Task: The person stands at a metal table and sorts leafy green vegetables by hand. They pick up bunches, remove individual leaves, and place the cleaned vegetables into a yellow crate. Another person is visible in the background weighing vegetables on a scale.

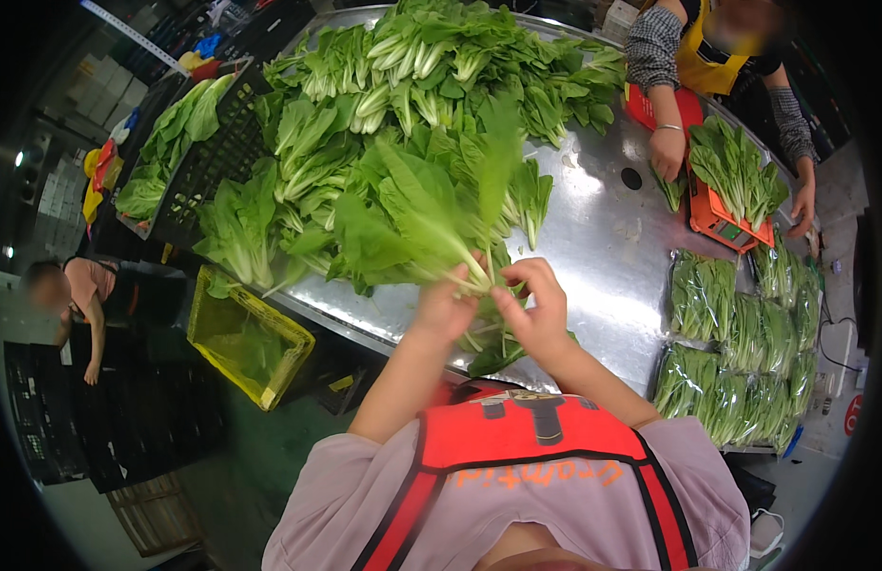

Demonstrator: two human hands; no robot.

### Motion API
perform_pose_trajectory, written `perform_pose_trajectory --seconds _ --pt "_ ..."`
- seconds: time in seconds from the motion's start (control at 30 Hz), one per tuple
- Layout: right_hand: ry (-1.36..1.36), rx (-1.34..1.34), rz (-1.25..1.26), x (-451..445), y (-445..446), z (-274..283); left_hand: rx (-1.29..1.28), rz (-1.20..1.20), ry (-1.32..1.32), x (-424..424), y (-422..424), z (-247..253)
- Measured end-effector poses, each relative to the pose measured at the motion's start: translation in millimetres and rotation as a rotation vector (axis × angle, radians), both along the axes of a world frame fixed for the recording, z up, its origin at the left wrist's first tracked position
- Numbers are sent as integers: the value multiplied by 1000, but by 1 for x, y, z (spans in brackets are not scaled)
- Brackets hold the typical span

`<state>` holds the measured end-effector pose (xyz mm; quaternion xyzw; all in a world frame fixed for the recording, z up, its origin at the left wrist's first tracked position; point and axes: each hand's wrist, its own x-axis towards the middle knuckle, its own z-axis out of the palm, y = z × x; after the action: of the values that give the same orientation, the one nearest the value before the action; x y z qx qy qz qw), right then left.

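A head of leafy greens [419, 207] is held above the metal table, its pale stalk ends toward me and its leaves fanned out and blurred. My left hand [448, 303] is closed around the stalks near their base. The thumb of my right hand [541, 307] touches that base from the other side, its index finger bent close by; whether it grips a stalk cannot be told. Beneath my hands, loose leaves and stalk pieces [494, 360] lie at the table's near edge. Beyond the held head spreads a large heap of similar greens [427, 57].
Bagged greens [701, 296] cover the right of the metal table [605, 264]. An orange scale [726, 232] bears greens beside a co-worker's hand [668, 153]. Left stand a black crate [213, 157] of greens and a yellow basket [252, 335]. Another person [91, 292] bends at far left.
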<state>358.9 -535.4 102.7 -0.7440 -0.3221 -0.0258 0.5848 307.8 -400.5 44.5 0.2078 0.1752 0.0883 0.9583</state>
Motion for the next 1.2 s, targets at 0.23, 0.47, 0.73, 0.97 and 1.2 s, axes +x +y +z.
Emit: perform_pose_trajectory --seconds 0.23,0.47,0.73,0.97,1.2 --pt "668 121 173 12 -1 -19 55 -111 -63 2 -5 0" --pt "80 -262 97 12 -5 -2 53 -127 -34 8 -9 7" --pt "-298 -294 -67 11 4 -10 106 -39 67 13 -14 -2" --pt "465 112 105 8 0 -27 44 -4 71 11 -12 -1" --pt "402 -510 425 12 -58 -66 -166 232 -96 -8 43 16"
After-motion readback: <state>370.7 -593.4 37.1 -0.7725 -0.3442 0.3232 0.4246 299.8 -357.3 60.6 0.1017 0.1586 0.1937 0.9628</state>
